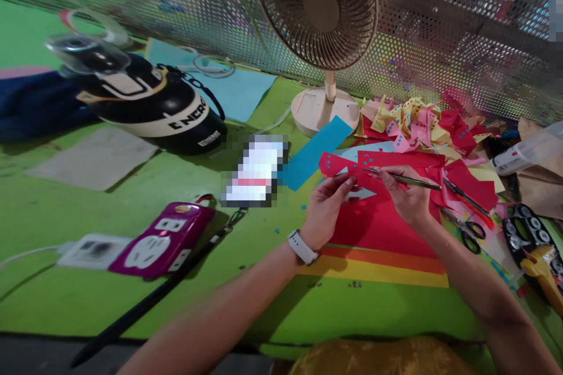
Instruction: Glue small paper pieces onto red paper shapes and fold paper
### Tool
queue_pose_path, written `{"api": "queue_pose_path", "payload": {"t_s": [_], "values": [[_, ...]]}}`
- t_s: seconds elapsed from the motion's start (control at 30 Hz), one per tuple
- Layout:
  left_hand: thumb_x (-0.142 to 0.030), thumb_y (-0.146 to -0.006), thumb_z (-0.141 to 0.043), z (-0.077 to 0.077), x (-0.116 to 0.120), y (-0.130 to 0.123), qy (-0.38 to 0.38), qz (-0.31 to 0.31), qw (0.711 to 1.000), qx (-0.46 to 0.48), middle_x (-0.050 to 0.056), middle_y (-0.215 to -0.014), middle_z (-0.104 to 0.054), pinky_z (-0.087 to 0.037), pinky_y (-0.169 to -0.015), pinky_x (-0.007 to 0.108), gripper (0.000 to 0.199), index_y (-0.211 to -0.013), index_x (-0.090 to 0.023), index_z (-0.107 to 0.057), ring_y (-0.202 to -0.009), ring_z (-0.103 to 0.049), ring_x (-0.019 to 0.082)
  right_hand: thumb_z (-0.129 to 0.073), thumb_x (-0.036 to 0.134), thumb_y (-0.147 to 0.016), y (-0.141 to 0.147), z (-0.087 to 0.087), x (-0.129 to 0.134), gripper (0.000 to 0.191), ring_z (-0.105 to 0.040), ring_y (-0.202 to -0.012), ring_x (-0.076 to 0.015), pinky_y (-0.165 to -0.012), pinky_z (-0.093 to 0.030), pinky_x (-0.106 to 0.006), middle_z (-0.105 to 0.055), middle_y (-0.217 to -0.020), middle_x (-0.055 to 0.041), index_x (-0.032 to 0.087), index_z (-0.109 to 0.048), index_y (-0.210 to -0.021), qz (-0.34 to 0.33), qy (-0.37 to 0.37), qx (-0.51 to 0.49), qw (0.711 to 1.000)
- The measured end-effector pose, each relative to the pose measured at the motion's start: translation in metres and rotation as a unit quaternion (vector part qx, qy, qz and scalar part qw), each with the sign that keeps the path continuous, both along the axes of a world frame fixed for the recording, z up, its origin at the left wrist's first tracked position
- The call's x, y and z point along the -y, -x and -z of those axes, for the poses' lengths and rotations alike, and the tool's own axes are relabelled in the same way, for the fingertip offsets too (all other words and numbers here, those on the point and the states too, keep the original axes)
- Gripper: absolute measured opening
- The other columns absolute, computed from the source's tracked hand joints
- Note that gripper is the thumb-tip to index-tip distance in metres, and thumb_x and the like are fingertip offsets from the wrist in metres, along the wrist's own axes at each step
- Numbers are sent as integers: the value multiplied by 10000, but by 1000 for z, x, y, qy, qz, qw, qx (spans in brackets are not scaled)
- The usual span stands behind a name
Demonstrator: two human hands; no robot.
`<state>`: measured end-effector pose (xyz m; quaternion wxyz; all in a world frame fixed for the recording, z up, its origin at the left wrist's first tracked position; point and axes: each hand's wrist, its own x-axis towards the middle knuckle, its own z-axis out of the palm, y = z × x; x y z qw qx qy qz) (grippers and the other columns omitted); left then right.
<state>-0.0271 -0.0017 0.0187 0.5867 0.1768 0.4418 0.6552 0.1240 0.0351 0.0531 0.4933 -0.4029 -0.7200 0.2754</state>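
My left hand [328, 211], with a white band at the wrist, pinches a small red paper piece [332, 164] that bears a few blue dots. In my right hand [407, 196] is a slim metal tool [417, 180], perhaps tweezers, held nearly level with its tip at the red piece. Both hands are close together over a stack of red paper [378, 225]. Pale blue paper [363, 192] shows between them. Orange and yellow sheets [396, 272] stick out below the red stack.
A fan [325, 6] stands behind the papers, with colourful paper scraps [413, 120] to its right. Scissors [470, 234] and a cutter [466, 196] lie right. A phone [255, 173], purple power strip [165, 240] and black bottle [153, 105] are at left.
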Motion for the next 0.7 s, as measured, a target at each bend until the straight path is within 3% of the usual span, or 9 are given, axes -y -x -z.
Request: {"api": "queue_pose_path", "payload": {"t_s": [0.2,0.47,0.7], "values": [[-357,-559,-871,0,1,-2,-9,12,1000,-15,9,-725,-698,-559,-566,232,358,-809,-157,-711,-642,-659,126,-634,299,-882,-2,3,-1,104,-734,-764,-163,-685,-585,-258,-768,-858,-14,233,-714,-880,-3,-56,25,998],[-359,-542,-881,0,3,-3,-3,15,1000,-11,11,-731,-704,-568,-560,236,374,-811,-157,-718,-636,-658,125,-609,349,-896,-3,6,0,147,-734,-759,-177,-673,-598,-287,-768,-855,-17,247,-714,-898,-3,-69,47,997],[-369,-552,-871,-2,4,-3,-2,16,1000,-26,16,-741,-705,-566,-572,248,374,-824,-161,-720,-659,-664,138,-640,291,-875,-2,1,1,105,-737,-735,-170,-642,-595,-261,-774,-850,-27,226,-716,-905,-14,-97,59,993]]}}
